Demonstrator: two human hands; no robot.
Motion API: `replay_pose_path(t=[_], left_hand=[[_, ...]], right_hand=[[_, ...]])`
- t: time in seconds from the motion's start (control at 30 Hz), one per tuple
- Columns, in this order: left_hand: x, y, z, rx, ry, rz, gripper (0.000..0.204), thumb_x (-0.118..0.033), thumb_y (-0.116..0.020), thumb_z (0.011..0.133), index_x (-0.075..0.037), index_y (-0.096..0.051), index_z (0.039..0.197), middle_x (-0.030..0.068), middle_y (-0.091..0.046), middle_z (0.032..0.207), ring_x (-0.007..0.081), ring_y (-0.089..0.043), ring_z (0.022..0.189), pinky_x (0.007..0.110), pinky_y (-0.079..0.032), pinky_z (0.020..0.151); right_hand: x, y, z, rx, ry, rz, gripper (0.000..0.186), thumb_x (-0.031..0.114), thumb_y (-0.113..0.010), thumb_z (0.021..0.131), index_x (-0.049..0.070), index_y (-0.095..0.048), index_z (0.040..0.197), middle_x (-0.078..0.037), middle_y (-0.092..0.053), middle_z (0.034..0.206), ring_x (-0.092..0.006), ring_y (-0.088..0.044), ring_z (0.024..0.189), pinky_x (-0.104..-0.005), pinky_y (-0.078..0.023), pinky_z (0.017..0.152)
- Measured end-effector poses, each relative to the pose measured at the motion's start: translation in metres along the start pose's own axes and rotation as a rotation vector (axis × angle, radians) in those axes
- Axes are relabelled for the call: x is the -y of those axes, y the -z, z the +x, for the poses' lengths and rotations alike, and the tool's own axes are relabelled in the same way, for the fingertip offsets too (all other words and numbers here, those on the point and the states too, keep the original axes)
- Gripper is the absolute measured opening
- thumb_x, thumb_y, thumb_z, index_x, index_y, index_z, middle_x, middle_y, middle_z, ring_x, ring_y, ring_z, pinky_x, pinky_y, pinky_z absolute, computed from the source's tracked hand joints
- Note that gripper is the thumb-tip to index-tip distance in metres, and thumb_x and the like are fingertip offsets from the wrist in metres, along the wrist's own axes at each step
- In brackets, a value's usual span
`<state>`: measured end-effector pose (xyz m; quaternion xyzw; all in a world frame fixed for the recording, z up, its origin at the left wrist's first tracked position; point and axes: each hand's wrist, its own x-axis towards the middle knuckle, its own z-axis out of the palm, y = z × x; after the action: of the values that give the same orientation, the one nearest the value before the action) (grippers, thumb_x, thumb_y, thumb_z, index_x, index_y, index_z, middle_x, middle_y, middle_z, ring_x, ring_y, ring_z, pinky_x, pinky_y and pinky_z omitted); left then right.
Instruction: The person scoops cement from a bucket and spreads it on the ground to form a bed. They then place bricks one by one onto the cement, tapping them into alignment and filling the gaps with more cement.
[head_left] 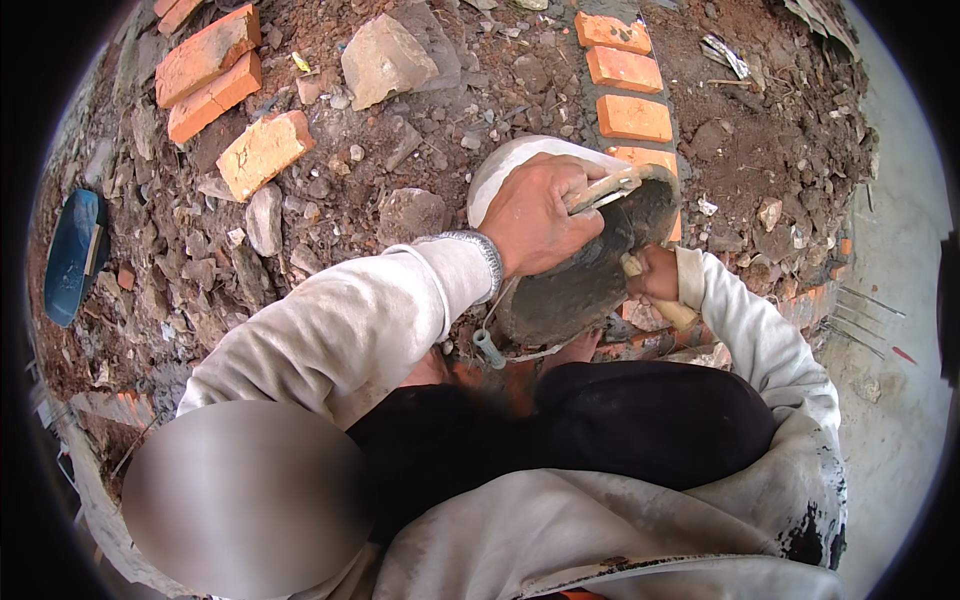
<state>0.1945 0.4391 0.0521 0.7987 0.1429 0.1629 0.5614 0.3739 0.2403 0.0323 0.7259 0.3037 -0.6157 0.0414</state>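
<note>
A white bucket (497, 172) lies tipped, its mouth turned toward me, with grey wet mortar coating the inside. My left hand (540, 215) is closed at the bucket's upper edge, fingers wrapped round a pale, mortar-smeared strip that looks like its rim. My right hand (657, 275) is closed round a wooden handle (678, 314) at the right side of the bucket mouth; the working end of that tool cannot be made out. The bucket's wire bail hangs with a grey grip (489, 350) near my feet.
Beyond the bucket, a row of orange bricks (634, 118) runs away on mortar. Loose bricks (265, 153) and stones (388, 62) lie on rubble at the left. A blue basin (72, 262) is at the far left. Thin rods (865, 320) stick out over the grey floor at right.
</note>
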Motion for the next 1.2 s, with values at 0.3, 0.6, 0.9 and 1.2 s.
replay_pose_path(t=[0.3,0.6,0.9,1.2], left_hand=[[0.004,0.011,-0.004,0.014,-0.085,-0.098,0.022,-0.005,-0.068,0.067,0.0,-0.047,0.07,0.0118,-0.069,0.11,0.0293,-0.063,0.087,0.037,-0.049,0.083],[-0.016,0.048,0.0,-0.054,-0.05,-0.076,0.026,0.002,-0.064,0.071,-0.002,-0.039,0.064,0.0138,-0.068,0.116,0.0134,-0.06,0.089,0.03,-0.048,0.076],[-0.006,0.042,0.004,-0.128,-0.032,0.014,0.027,-0.004,-0.066,0.071,0.001,-0.04,0.066,0.0134,-0.069,0.112,0.0196,-0.06,0.081,0.032,-0.048,0.074],[-0.007,0.039,0.008,-0.125,-0.004,0.036,0.024,-0.008,-0.066,0.07,0.001,-0.045,0.068,0.0133,-0.069,0.109,0.0254,-0.062,0.084,0.034,-0.049,0.079]], right_hand=[[-0.005,-0.075,0.007,0.636,0.146,1.224,0.022,0.006,-0.062,0.083,0.005,-0.052,0.103,-0.004,-0.051,0.067,-0.0152,-0.055,0.048,-0.0304,-0.048,0.04],[0.065,-0.028,-0.02,0.182,0.509,0.663,0.031,0.006,-0.061,0.081,-0.005,-0.053,0.108,-0.008,-0.059,0.069,-0.0135,-0.06,0.049,-0.0284,-0.048,0.045],[0.075,-0.006,-0.027,-0.461,0.29,-0.297,0.043,0.012,-0.061,0.077,-0.01,-0.044,0.109,-0.032,-0.064,0.077,-0.049,-0.065,0.079,-0.0514,-0.054,0.074],[0.053,-0.028,-0.045,-0.166,0.167,-0.567,0.039,0.015,-0.063,0.073,-0.006,-0.051,0.104,-0.03,-0.065,0.08,-0.046,-0.066,0.086,-0.0496,-0.054,0.076]])
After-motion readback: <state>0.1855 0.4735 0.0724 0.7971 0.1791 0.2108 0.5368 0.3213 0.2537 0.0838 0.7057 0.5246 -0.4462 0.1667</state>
